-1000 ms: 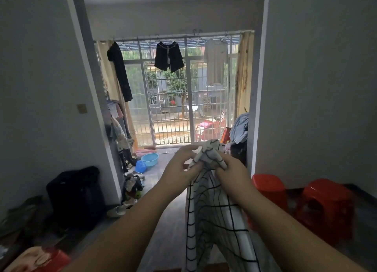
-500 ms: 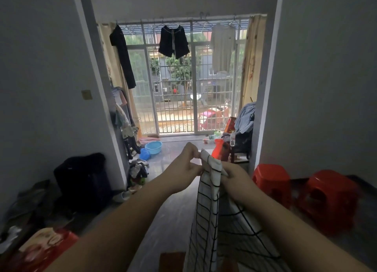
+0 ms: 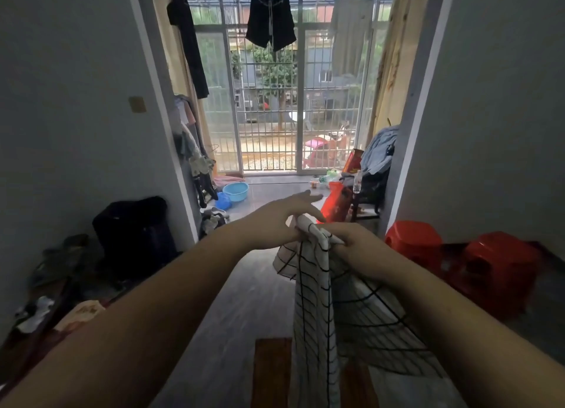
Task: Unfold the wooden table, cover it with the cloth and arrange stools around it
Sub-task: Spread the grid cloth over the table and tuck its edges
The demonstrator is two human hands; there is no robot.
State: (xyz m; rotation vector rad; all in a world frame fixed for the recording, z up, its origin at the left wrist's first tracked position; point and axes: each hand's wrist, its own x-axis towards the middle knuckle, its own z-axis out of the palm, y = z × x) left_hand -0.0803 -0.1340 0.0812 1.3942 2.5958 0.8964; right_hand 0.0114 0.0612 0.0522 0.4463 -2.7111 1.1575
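The left grip point(image 3: 275, 221) is loosening: its fingers, curled on the cloth point(image 3: 312, 300) a moment ago, are now splaying; whether the thumb is pinching, I cannot tell. The right grip point(image 3: 357, 248) is clutching the cloth's bunched top, which is hanging above the surface point(image 3: 270, 374). Unfurling is probably beginning.

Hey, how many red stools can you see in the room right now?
2. One stool stands against the right wall; a second stool stands just right of it. A red thing further back is too unclear to count, and others may be hidden.
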